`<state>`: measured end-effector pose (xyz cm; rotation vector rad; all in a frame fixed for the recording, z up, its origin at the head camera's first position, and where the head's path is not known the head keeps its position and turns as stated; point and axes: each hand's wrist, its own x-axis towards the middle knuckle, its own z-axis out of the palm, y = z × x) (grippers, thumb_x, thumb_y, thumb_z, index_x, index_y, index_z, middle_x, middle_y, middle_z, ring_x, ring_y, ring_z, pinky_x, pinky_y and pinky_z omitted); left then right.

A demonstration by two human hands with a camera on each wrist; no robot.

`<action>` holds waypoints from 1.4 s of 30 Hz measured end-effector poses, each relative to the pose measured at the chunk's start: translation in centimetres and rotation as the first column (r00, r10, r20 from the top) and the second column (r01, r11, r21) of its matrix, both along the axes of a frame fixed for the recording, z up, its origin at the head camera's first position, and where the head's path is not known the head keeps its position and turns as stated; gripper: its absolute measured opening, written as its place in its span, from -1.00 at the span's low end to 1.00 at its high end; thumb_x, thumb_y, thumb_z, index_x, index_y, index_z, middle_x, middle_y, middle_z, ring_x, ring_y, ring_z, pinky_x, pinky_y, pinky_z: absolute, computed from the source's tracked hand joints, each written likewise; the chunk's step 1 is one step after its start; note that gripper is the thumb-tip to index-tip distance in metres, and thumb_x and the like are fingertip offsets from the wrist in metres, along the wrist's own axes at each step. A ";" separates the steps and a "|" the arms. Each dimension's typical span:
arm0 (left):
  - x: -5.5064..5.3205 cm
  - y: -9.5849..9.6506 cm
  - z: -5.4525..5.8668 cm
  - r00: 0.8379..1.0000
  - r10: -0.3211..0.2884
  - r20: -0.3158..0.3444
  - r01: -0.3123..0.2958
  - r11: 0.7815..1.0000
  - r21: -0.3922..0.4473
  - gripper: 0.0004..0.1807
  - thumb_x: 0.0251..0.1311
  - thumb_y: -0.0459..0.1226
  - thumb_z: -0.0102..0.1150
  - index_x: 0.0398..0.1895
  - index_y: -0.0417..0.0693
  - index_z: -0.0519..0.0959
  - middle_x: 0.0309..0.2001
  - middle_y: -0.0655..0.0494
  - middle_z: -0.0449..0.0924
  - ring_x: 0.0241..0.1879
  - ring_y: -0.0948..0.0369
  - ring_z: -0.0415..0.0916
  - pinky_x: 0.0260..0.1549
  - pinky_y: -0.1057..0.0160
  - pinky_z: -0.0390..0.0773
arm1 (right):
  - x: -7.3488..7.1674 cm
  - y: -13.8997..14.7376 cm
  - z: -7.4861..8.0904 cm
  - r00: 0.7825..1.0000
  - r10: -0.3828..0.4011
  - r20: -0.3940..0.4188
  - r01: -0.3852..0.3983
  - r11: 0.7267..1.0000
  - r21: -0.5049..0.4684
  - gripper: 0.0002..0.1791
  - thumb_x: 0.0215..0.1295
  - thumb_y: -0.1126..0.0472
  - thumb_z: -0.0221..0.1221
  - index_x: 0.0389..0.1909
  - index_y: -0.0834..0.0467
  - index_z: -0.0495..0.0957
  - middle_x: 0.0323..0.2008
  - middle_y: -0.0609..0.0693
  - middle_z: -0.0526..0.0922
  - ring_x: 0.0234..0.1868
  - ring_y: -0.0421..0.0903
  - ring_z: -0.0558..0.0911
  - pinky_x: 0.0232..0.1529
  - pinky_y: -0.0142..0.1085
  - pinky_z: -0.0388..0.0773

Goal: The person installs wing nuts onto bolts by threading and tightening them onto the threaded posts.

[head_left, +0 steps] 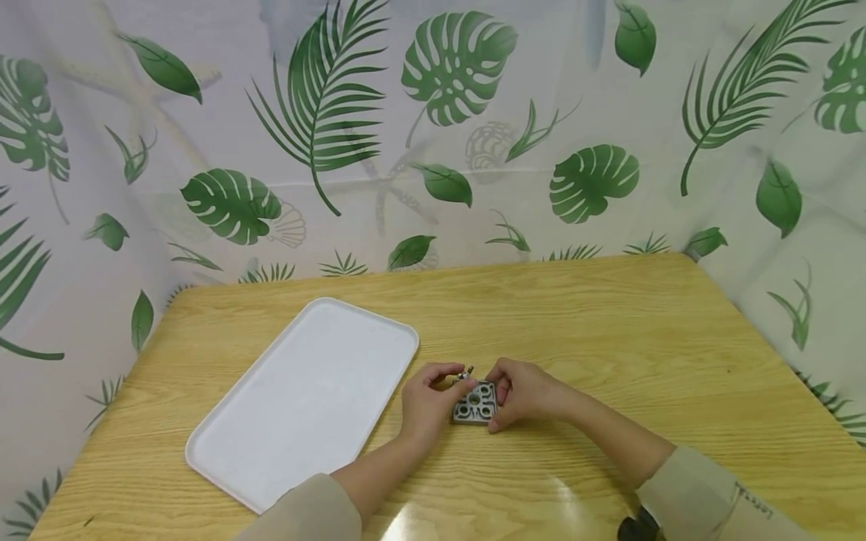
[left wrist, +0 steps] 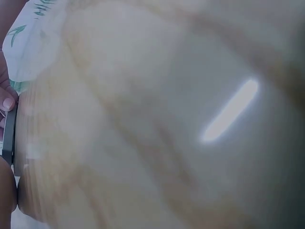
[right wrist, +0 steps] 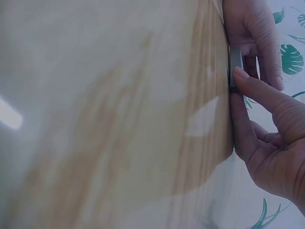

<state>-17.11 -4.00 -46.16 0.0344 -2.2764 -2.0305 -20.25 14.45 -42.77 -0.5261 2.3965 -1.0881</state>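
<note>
Sleeves (head_left: 704, 496) nearest, left hand (head_left: 429, 398) and right hand (head_left: 529, 392), half curled, grip a block (head_left: 476, 406).

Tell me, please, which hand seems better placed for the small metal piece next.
Probably the left hand: its thumb and forefinger flank the small metal piece, while the right hand grips the grey holed block at right.

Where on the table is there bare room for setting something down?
Bare: table beyond the right hand, toward the leafy cloth; also the white tray. Crowded: around the gray block, between that hand and the left hand.
</note>
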 end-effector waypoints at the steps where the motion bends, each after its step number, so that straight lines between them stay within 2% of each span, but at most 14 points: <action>1: 0.0 0.0 0.0 1.000 -0.001 0.002 0.001 1.000 0.000 -0.73 -0.07 -0.23 0.45 -0.26 -0.09 0.69 -0.25 0.14 0.67 -0.14 0.24 0.54 -0.08 0.31 0.51 | 0.0 0.0 0.0 1.000 0.000 0.000 0.000 1.000 0.004 -0.36 -0.30 0.25 0.54 -0.15 0.30 0.44 -0.46 0.02 0.50 -0.43 -0.13 0.45 -0.40 -0.34 0.43; 4: -0.2 -0.1 0.0 0.999 -0.026 0.019 0.026 1.000 -0.006 -0.78 -0.03 -0.23 0.43 -0.29 -0.08 0.69 -0.25 0.11 0.68 -0.18 0.26 0.55 -0.17 0.41 0.51 | 0.0 0.0 0.1 1.000 0.001 0.000 -0.001 1.000 0.012 -0.35 -0.30 0.24 0.54 -0.15 0.30 0.43 -0.46 0.01 0.50 -0.43 -0.14 0.45 -0.40 -0.34 0.43; 8: -0.9 -0.7 0.0 0.991 -0.131 0.037 0.132 0.991 -0.007 -0.77 0.03 -0.23 0.38 -0.26 -0.13 0.68 -0.22 0.04 0.70 -0.16 0.26 0.56 -0.17 0.43 0.50 | 0.1 -0.1 0.3 1.000 0.006 0.009 -0.006 1.000 -0.002 -0.35 -0.29 0.24 0.54 -0.13 0.31 0.43 -0.45 0.03 0.50 -0.42 -0.13 0.45 -0.39 -0.33 0.43; 10: -1.4 -1.3 0.1 0.975 -0.215 0.059 0.215 0.977 -0.003 -0.75 0.07 -0.21 0.36 -0.22 -0.16 0.67 -0.19 0.03 0.70 -0.15 0.27 0.57 -0.14 0.41 0.49 | 0.1 0.0 0.4 1.000 0.007 0.020 -0.007 1.000 -0.011 -0.34 -0.28 0.25 0.54 -0.12 0.31 0.42 -0.44 0.04 0.49 -0.42 -0.12 0.45 -0.39 -0.32 0.43; 12: -2.1 -1.8 0.2 0.947 -0.309 0.090 0.311 0.950 -0.003 -0.74 0.10 -0.21 0.33 -0.18 -0.17 0.66 -0.18 0.03 0.69 -0.13 0.28 0.56 -0.10 0.38 0.49 | 0.0 0.0 0.5 0.999 0.007 0.032 -0.007 1.000 -0.012 -0.34 -0.27 0.25 0.54 -0.12 0.31 0.42 -0.43 0.05 0.49 -0.41 -0.12 0.45 -0.39 -0.32 0.43; 18: -4.4 -3.6 1.1 0.800 -0.561 0.214 0.577 0.817 -0.017 -0.75 0.17 -0.21 0.26 -0.12 -0.13 0.65 -0.15 0.09 0.67 -0.11 0.29 0.53 -0.03 0.32 0.45 | -0.4 0.2 0.5 0.999 0.018 0.036 -0.019 1.000 0.009 -0.33 -0.28 0.25 0.54 -0.10 0.30 0.43 -0.43 0.03 0.50 -0.41 -0.13 0.45 -0.39 -0.33 0.43; 26: -6.8 -4.6 2.2 0.582 -0.772 0.256 0.805 0.591 -0.049 -0.76 0.28 -0.30 0.13 -0.05 -0.24 0.58 -0.10 0.09 0.63 -0.08 0.30 0.48 0.06 0.29 0.42 | -0.7 0.2 0.4 0.997 0.049 0.053 -0.049 0.999 -0.003 -0.35 -0.27 0.27 0.53 -0.10 0.29 0.44 -0.43 0.03 0.51 -0.42 -0.12 0.46 -0.41 -0.34 0.43; 29: -7.4 -4.6 2.3 0.537 -0.800 0.268 0.837 0.545 -0.051 -0.75 0.29 -0.32 0.11 -0.02 -0.24 0.56 -0.08 0.10 0.61 -0.06 0.31 0.47 0.07 0.30 0.41 | -0.7 0.2 0.5 0.997 0.044 0.057 -0.044 0.999 -0.003 -0.36 -0.27 0.28 0.53 -0.11 0.28 0.44 -0.43 0.04 0.51 -0.41 -0.12 0.46 -0.40 -0.34 0.43; 31: -7.5 -4.5 2.2 0.531 -0.804 0.269 0.838 0.545 -0.025 -0.70 0.25 -0.36 0.14 0.04 -0.26 0.53 -0.03 0.06 0.60 -0.02 0.30 0.49 0.08 0.30 0.42 | -0.7 0.3 0.5 0.998 0.044 0.054 -0.044 0.999 -0.001 -0.36 -0.28 0.28 0.53 -0.11 0.28 0.44 -0.43 0.03 0.51 -0.41 -0.12 0.46 -0.39 -0.33 0.44; 33: -7.2 -4.5 2.0 0.550 -0.796 0.252 0.823 0.568 0.000 -0.60 0.19 -0.42 0.19 0.12 -0.28 0.48 0.03 -0.04 0.58 0.05 0.23 0.49 0.11 0.28 0.43 | -0.7 0.4 0.4 0.998 0.048 0.050 -0.048 0.999 -0.006 -0.35 -0.29 0.28 0.53 -0.12 0.28 0.43 -0.44 0.03 0.51 -0.42 -0.13 0.46 -0.40 -0.34 0.44; 35: -6.4 -4.3 1.8 0.612 -0.757 0.229 0.776 0.630 0.006 -0.48 0.11 -0.47 0.25 0.19 -0.28 0.42 0.06 -0.11 0.55 0.11 0.14 0.49 0.13 0.24 0.43 | -0.7 0.4 0.2 0.998 0.051 0.049 -0.050 0.999 -0.009 -0.35 -0.30 0.28 0.53 -0.12 0.29 0.43 -0.45 0.03 0.51 -0.42 -0.13 0.47 -0.40 -0.34 0.44; 37: -5.1 -3.8 1.5 0.722 -0.661 0.205 0.676 0.737 -0.009 -0.36 0.04 -0.44 0.33 0.25 -0.26 0.36 0.05 -0.13 0.54 0.13 0.05 0.47 0.15 0.19 0.41 | -0.6 0.5 0.1 0.997 0.055 0.051 -0.054 0.998 -0.019 -0.35 -0.29 0.28 0.53 -0.12 0.29 0.43 -0.44 0.03 0.51 -0.42 -0.13 0.46 -0.40 -0.35 0.44; 40: -2.4 -2.7 1.0 0.896 -0.412 0.167 0.430 0.899 -0.087 -0.27 -0.04 -0.30 0.44 0.25 -0.20 0.35 0.01 -0.03 0.55 0.13 0.00 0.45 0.16 0.13 0.40 | -0.6 0.5 0.0 0.997 0.060 0.042 -0.059 0.998 -0.022 -0.35 -0.29 0.27 0.53 -0.11 0.30 0.43 -0.44 0.03 0.52 -0.42 -0.13 0.47 -0.41 -0.36 0.44; 42: -0.7 -1.7 0.7 0.962 -0.243 0.122 0.257 0.959 -0.120 -0.24 -0.09 -0.23 0.48 0.22 -0.20 0.37 -0.01 0.00 0.55 0.11 0.00 0.45 0.15 0.09 0.40 | -0.6 0.4 0.0 0.998 0.057 0.033 -0.056 0.998 -0.018 -0.34 -0.28 0.27 0.53 -0.11 0.30 0.43 -0.44 0.03 0.52 -0.42 -0.13 0.47 -0.40 -0.36 0.43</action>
